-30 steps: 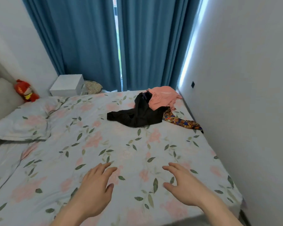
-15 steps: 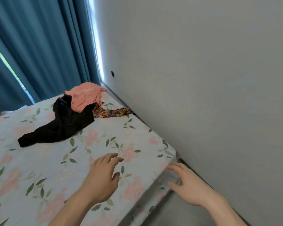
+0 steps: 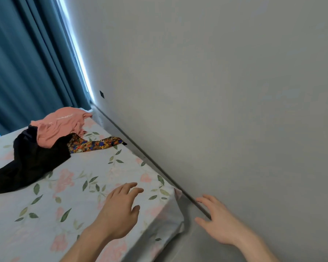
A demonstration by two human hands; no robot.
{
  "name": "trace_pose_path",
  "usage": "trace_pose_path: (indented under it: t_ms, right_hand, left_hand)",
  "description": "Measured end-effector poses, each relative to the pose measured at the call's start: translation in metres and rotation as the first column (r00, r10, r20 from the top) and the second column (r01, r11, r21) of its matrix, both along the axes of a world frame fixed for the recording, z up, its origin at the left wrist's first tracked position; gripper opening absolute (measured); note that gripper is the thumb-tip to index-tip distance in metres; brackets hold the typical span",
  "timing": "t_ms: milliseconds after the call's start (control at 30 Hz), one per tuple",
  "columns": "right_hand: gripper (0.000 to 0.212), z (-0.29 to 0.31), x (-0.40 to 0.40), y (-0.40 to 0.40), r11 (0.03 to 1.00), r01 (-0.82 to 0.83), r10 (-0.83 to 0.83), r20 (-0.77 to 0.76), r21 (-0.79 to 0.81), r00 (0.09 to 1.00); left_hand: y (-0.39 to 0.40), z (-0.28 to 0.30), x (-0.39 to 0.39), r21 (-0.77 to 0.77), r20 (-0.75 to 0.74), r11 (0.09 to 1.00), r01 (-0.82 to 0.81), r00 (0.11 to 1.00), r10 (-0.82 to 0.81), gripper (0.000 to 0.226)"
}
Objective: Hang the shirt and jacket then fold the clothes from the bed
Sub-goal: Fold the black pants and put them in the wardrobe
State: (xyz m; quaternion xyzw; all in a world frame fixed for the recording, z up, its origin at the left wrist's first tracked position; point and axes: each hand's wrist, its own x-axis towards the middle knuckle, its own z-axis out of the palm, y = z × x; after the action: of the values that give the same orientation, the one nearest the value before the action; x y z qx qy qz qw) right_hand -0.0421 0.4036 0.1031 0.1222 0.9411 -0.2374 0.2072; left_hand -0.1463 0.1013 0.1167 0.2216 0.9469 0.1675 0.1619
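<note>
A pile of clothes lies at the far side of the bed (image 3: 87, 186): a black garment (image 3: 32, 163) spread toward the left, a pink garment (image 3: 61, 125) on top of it, and a colourful patterned piece (image 3: 95, 144) sticking out to the right. My left hand (image 3: 119, 212) hovers palm down over the bed's near right corner, fingers relaxed and empty. My right hand (image 3: 218, 222) is out past the bed's edge, above the gap by the wall, also relaxed and holding nothing. Both hands are well short of the clothes.
A plain grey wall (image 3: 225, 91) runs along the right side of the bed with a narrow floor strip (image 3: 189, 241) between them. Blue curtains (image 3: 27, 63) hang behind the bed. A small dark wall socket (image 3: 101, 94) sits near the curtain edge.
The view has swung to the right, from the whole bed to its right corner and the wall. Both hands stay spread and empty, and the right hand now hangs beyond the bed's edge.
</note>
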Motion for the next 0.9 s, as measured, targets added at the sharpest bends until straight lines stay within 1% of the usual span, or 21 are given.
trace_pose_path:
  t_ms: [167,300,467,600,733,900]
  right_hand:
    - [0.068,0.005,-0.039,0.087,0.994,-0.105,0.104,0.053,0.019,0.993]
    - [0.070,0.012,-0.085,0.124,0.974,-0.220,0.216,0.067,0.060,0.974]
    - [0.069,0.011,-0.151,0.134,0.934,-0.350,0.346,0.058,0.071,0.936]
    - [0.071,0.008,-0.201,0.135,0.911,-0.401,0.397,0.057,0.100,0.916]
    - [0.074,0.010,-0.247,0.139,0.884,-0.449,0.439,0.096,0.130,0.893]
    - [0.075,0.010,-0.312,0.134,0.839,-0.523,0.504,0.148,0.151,0.851]
  left_hand:
    - [0.070,0.004,-0.013,-0.020,0.013,0.995,-0.100,0.995,0.100,0.052]
    - [0.092,0.003,-0.027,-0.082,0.026,0.979,-0.188,0.981,0.190,0.055]
    - [0.094,-0.004,-0.055,-0.144,0.038,0.943,-0.299,0.951,0.307,0.056]
    - [0.095,-0.018,-0.098,-0.168,0.051,0.921,-0.351,0.930,0.364,0.058]
    - [0.108,-0.028,-0.147,-0.158,0.089,0.922,-0.354,0.925,0.370,0.062]
    - [0.120,-0.021,-0.199,-0.159,0.059,0.919,-0.360,0.926,0.373,0.063]
